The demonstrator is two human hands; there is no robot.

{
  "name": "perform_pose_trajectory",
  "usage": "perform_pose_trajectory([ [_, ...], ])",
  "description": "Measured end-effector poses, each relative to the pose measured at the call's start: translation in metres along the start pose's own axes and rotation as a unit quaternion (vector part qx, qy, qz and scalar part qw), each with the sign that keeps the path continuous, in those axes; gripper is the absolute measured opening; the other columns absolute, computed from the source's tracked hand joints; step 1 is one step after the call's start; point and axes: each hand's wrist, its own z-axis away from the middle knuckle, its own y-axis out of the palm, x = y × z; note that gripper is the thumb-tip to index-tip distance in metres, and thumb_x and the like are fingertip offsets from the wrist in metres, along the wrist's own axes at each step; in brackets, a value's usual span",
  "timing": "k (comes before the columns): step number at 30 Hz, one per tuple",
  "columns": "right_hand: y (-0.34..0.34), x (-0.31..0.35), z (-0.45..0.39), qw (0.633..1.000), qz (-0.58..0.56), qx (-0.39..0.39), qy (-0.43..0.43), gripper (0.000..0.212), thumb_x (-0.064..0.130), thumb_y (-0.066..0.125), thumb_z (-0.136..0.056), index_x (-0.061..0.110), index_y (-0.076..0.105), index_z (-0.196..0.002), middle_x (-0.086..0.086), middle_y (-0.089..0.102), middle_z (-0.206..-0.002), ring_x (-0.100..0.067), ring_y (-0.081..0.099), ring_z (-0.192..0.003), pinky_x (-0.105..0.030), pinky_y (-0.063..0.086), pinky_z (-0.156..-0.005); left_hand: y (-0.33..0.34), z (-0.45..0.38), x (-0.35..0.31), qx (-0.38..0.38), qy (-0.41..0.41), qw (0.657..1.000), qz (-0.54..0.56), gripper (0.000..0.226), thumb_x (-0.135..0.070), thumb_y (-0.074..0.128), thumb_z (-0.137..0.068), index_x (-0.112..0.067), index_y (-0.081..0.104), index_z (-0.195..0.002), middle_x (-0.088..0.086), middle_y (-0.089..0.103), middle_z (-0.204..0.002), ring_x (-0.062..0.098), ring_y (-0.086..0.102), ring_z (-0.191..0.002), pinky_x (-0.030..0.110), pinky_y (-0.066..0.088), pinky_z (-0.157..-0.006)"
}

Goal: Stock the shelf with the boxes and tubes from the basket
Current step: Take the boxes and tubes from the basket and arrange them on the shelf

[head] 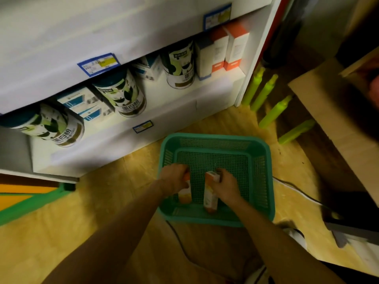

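Fingers (181, 171) of the left hand (174, 178) are wrapped around the top of an orange-and-white box (185, 194), and the right hand (225, 186) grips the top of a second orange-and-white box (210, 196); both boxes stand on end inside the green basket (264, 181). Apart from those two boxes, the mesh bottom of the basket shows bare. The basket sits on a wooden floor (127, 181), just in front of the white shelf (184, 107).

On the lowest shelf stand three tins (127, 93) with green leaf labels and Chinese writing, blue-and-white boxes (86, 105) between them, and at the far right two tall white boxes with orange bands (225, 52). Blue-framed price tags (98, 63) with yellow patches hang on the shelf edges; their print is too blurred to read. Right of the shelf, bright green tubes (264, 93) lean in a dark gap beside brown cardboard (320, 111). A thin cable (295, 186) runs across the floor near the basket.
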Motion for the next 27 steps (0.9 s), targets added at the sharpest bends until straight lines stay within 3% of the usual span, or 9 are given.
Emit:
perform_pose_trajectory([
  [2, -0.007, 0.007, 0.004, 1.0, -0.025, 0.0, -0.007, 0.046, 0.024, 0.067, -0.092, 0.01, 0.055, -0.135, -0.011, 0.064, -0.125, -0.017, 0.06, -0.101, -0.026, 0.052, -0.076, -0.013, 0.007, -0.002, -0.015, 0.005, 1.0, 0.002, 0.028, -0.028, 0.074, -0.083, -0.021, 0.062, -0.108, -0.002, 0.065, -0.109, 0.018, 0.062, -0.105, 0.029, 0.043, -0.084],
  [6, -0.031, 0.039, 0.009, 0.997, -0.053, -0.023, -0.044, 0.037, 0.019, 0.069, -0.089, 0.011, 0.063, -0.125, -0.006, 0.067, -0.114, -0.013, 0.059, -0.093, -0.025, 0.049, -0.076, -0.048, 0.025, -0.007, -0.045, 0.016, 0.999, 0.006, 0.028, -0.032, 0.073, -0.084, -0.02, 0.059, -0.105, -0.005, 0.058, -0.099, 0.017, 0.059, -0.096, 0.026, 0.038, -0.074],
  [11, -0.061, 0.109, 0.021, 0.987, -0.129, -0.076, -0.059, 0.034, 0.013, 0.069, -0.087, 0.013, 0.066, -0.12, -0.003, 0.067, -0.109, -0.019, 0.062, -0.095, -0.037, 0.054, -0.084, -0.101, 0.056, -0.011, -0.097, 0.015, 0.995, -0.009, 0.027, -0.039, 0.075, -0.081, -0.025, 0.058, -0.098, -0.005, 0.059, -0.095, 0.015, 0.057, -0.087, 0.031, 0.047, -0.072],
  [15, -0.084, 0.167, 0.048, 0.982, -0.128, -0.076, -0.12, 0.03, 0.008, 0.071, -0.085, 0.012, 0.068, -0.114, -0.001, 0.065, -0.099, -0.022, 0.064, -0.099, -0.032, 0.051, -0.082, -0.147, 0.096, -0.019, -0.176, 0.012, 0.984, -0.026, 0.026, -0.04, 0.073, -0.08, -0.026, 0.06, -0.098, -0.004, 0.062, -0.097, 0.017, 0.059, -0.088, 0.033, 0.051, -0.075],
  [18, -0.095, 0.207, 0.075, 0.978, -0.137, -0.074, -0.141, 0.036, 0.007, 0.075, -0.082, 0.009, 0.067, -0.117, -0.004, 0.069, -0.104, -0.025, 0.065, -0.103, -0.04, 0.054, -0.095, -0.181, 0.133, -0.026, -0.243, 0.012, 0.97, -0.024, 0.028, -0.039, 0.074, -0.082, -0.026, 0.058, -0.101, -0.005, 0.059, -0.095, 0.016, 0.055, -0.086, 0.03, 0.043, -0.072],
  [21, -0.102, 0.247, 0.102, 0.97, -0.141, -0.069, -0.184, 0.039, 0.009, 0.075, -0.08, 0.016, 0.068, -0.117, -0.004, 0.069, -0.11, -0.026, 0.065, -0.105, -0.046, 0.054, -0.096, -0.215, 0.167, -0.033, -0.299, 0.017, 0.954, -0.022, 0.031, -0.036, 0.073, -0.083, -0.02, 0.061, -0.107, 0.0, 0.06, -0.101, 0.021, 0.057, -0.089, 0.032, 0.04, -0.07],
  [24, -0.109, 0.294, 0.139, 0.959, -0.114, -0.077, -0.249, 0.04, 0.013, 0.07, -0.085, 0.016, 0.065, -0.125, -0.003, 0.067, -0.113, -0.026, 0.064, -0.104, -0.044, 0.056, -0.093, -0.255, 0.203, -0.036, -0.337, 0.026, 0.941, -0.029, 0.03, -0.03, 0.072, -0.084, -0.015, 0.065, -0.109, 0.007, 0.058, -0.11, 0.031, 0.06, -0.097, 0.036, 0.048, -0.075],
  [27, -0.115, 0.338, 0.17, 0.943, -0.106, -0.074, -0.308, 0.038, 0.018, 0.067, -0.09, 0.015, 0.063, -0.128, -0.002, 0.066, -0.113, -0.024, 0.064, -0.105, -0.042, 0.057, -0.091, -0.294, 0.237, -0.034, -0.376, 0.023, 0.925, -0.053, 0.033, -0.03, 0.065, -0.091, -0.017, 0.063, -0.121, 0.006, 0.054, -0.119, 0.029, 0.059, -0.104, 0.036, 0.05, -0.088],
])
